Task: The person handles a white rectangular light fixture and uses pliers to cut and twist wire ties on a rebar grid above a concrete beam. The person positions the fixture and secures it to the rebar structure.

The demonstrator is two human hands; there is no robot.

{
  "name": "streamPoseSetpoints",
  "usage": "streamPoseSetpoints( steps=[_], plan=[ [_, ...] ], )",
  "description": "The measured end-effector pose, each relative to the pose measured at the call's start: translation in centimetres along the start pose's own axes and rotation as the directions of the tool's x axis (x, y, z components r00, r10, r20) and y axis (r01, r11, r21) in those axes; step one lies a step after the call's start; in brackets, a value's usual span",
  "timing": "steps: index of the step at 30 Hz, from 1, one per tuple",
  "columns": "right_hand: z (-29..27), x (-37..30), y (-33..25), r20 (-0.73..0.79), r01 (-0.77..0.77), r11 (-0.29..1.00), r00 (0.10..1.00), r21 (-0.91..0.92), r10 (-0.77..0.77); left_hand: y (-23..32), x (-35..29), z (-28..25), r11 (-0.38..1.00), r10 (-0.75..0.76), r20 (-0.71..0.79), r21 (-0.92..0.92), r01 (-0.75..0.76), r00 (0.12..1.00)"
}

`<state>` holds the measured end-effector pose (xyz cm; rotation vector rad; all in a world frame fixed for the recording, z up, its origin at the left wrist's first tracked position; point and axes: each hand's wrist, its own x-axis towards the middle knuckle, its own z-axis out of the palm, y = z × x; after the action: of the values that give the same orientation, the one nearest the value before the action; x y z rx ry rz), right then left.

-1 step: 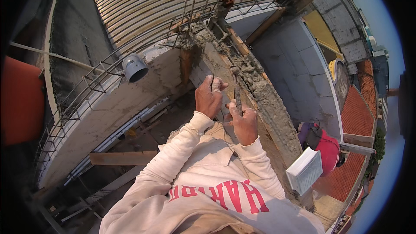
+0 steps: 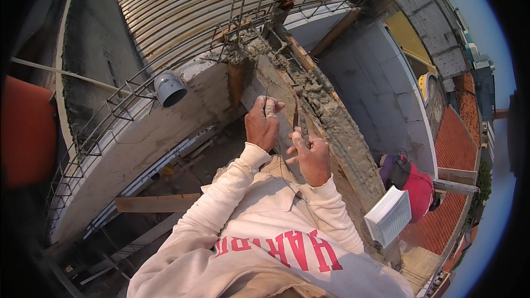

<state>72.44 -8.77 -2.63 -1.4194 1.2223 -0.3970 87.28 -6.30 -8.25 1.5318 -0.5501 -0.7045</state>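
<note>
My left hand (image 2: 262, 124), dusty with cement, is closed in a pinch on a thin dark wire (image 2: 280, 161) that hangs in front of my shirt. A short end sticks up above the fingers. Just to its right, my right hand (image 2: 313, 160) is closed around a slim, dark metal hand tool (image 2: 296, 111) with a small head at its upper end; its exact kind is unclear. The tool stands roughly upright beside the rough concrete beam (image 2: 337, 113), whose timber edging (image 2: 302, 55) runs along it. The two hands are apart.
Rebar (image 2: 240, 0) rises from the beam's far end. A grey pipe end (image 2: 170, 89) pokes out at the left wall, beside a steel rebar cage (image 2: 80, 138). A white block (image 2: 388, 217) sits at right, near a person in red (image 2: 418, 193). A wooden plank (image 2: 157, 203) spans the lower left.
The tool in my right hand has tilted slightly, and that hand's lower fingers have spread a little. My left hand has shifted slightly left, with the wire still pinched.
</note>
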Motion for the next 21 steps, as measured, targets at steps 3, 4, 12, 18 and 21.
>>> streamPoseSetpoints(
  steps=[3, 4, 12, 18, 21],
  plan=[
    [-1.6, -1.2, -1.4, 0.014, 0.041, 0.998, 0.999, 0.046, -0.042, -2.2, 1.7, 0.2, 0.995, 0.092, -0.011, -0.044, -0.092, 0.996],
    [-2.0, -1.5, -1.6, 0.008, 0.067, 0.997, 0.998, 0.032, -0.068, -1.8, 1.5, 0.5, 0.986, 0.126, 0.022, -0.113, -0.123, 0.992],
    [-2.3, 0.5, 0.2, -0.322, 0.356, 0.929, 0.872, -0.1, -0.369, 0.6, -3.5, 3.5, 0.727, -0.244, 0.494, -0.477, 0.494, 0.835],
    [-5.1, 1.7, 1.5, -0.431, 0.124, 0.987, 0.889, -0.098, -0.154, 1.0, -4.3, 2.7, 0.708, -0.276, 0.623, -0.383, 0.593, 0.732],
    [-6.7, 2.8, 2.5, -0.454, 0.092, 0.874, 0.826, -0.477, -0.334, 0.4, -4.3, 1.5, 0.759, -0.342, 0.554, -0.313, 0.571, 0.759]
  ],
)
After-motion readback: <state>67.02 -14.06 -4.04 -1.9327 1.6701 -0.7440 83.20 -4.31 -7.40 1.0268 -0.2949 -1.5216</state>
